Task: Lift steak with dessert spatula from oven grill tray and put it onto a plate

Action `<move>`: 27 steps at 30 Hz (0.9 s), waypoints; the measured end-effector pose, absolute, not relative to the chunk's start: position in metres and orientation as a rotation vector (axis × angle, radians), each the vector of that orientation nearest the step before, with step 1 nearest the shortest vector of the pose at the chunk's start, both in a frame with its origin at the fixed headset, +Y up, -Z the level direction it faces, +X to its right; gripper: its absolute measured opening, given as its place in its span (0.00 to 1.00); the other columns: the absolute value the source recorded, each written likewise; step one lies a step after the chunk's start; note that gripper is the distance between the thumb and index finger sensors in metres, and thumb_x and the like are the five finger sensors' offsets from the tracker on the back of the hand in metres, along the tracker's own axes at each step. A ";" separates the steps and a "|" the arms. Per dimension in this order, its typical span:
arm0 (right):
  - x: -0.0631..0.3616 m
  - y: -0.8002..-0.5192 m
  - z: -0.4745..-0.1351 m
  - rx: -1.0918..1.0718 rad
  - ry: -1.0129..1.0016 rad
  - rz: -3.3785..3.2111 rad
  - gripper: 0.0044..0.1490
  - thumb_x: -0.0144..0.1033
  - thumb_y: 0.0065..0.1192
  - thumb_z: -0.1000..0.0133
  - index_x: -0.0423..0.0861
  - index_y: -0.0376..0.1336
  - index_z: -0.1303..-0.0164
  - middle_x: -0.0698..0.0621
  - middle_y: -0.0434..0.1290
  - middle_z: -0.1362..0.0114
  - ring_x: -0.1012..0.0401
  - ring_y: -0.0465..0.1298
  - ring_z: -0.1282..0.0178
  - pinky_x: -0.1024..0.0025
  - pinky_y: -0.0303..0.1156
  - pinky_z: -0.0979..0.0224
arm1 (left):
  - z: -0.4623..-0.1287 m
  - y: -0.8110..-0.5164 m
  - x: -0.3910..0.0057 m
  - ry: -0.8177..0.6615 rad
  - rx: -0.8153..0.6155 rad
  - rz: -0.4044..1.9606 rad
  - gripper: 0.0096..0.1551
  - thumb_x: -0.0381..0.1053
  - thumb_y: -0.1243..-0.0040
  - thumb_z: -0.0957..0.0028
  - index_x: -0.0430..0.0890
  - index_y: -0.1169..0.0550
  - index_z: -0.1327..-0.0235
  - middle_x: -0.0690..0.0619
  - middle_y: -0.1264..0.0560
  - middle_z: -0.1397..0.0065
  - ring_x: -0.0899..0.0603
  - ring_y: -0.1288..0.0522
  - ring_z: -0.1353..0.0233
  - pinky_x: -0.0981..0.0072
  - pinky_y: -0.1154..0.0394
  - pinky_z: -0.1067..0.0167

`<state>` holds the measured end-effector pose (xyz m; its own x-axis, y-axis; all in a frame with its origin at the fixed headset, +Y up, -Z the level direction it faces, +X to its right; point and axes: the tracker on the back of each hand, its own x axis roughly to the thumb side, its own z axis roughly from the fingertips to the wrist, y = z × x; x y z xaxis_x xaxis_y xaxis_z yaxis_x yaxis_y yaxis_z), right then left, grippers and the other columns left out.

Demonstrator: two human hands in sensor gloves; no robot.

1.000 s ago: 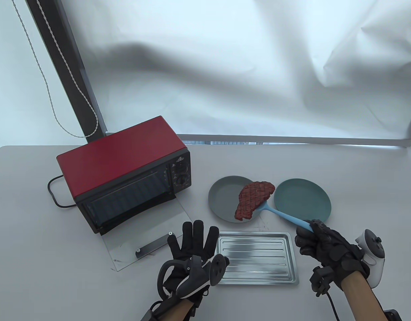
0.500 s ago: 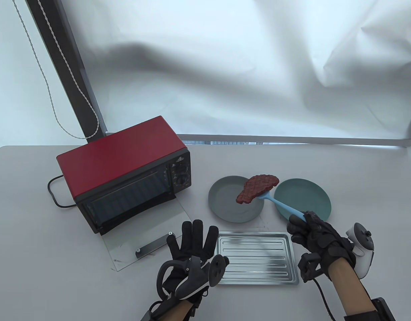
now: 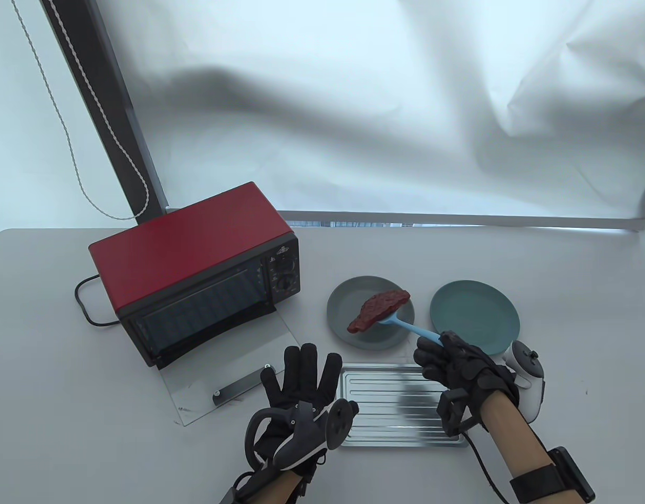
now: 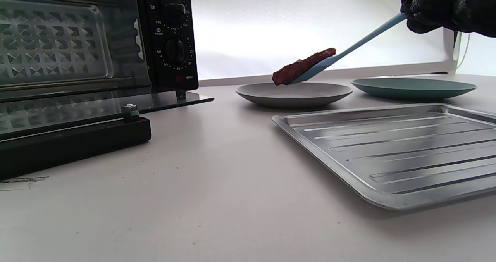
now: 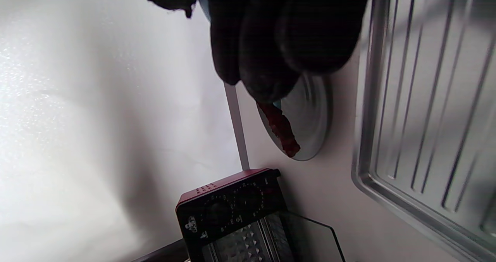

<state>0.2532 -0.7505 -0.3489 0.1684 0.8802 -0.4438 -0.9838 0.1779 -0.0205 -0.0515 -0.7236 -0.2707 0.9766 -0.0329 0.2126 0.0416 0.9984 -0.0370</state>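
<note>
Bare ribbed metal on the tray (image 3: 401, 415), brushed and shiny. Matt grey finish on the near plate (image 3: 341, 315), matt teal on the other plate (image 3: 475, 315), both smooth like plastic. Smooth pale-blue plastic or silicone for the spatula (image 3: 406, 326). Rough, grainy dark-red surface on the steak (image 3: 377, 308). Glossy red painted metal on the oven (image 3: 191, 252), with a clear glass door (image 3: 233, 367). Black knit cloth on the right hand (image 3: 459, 365) and left hand (image 3: 301, 383). Smooth matt grey table (image 3: 91, 420); creased white sheet (image 3: 354, 105) behind.

Left grip (image 3: 301, 391) flat, fingers straight and spread, right grip (image 3: 461, 367) curled closed, raised
</note>
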 end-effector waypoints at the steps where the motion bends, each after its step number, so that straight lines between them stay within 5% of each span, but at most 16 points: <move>1: 0.252 -0.750 -0.349 -0.333 0.376 1.361 0.35 0.42 0.50 0.29 0.27 0.55 0.26 0.38 0.80 0.35 0.48 0.83 0.38 0.60 0.79 0.36 | -0.271 -0.723 -0.052 -0.214 -0.043 -0.038 0.50 0.74 0.66 0.42 0.53 0.63 0.15 0.36 0.68 0.12 0.27 0.66 0.15 0.17 0.60 0.30; 27: 0.262 -0.727 -0.333 -0.357 0.263 1.455 0.38 0.42 0.53 0.31 0.21 0.56 0.30 0.36 0.80 0.37 0.48 0.84 0.40 0.60 0.80 0.39 | -0.269 -0.721 -0.051 -0.219 -0.036 -0.048 0.50 0.74 0.65 0.42 0.53 0.63 0.15 0.36 0.68 0.12 0.27 0.66 0.15 0.17 0.60 0.30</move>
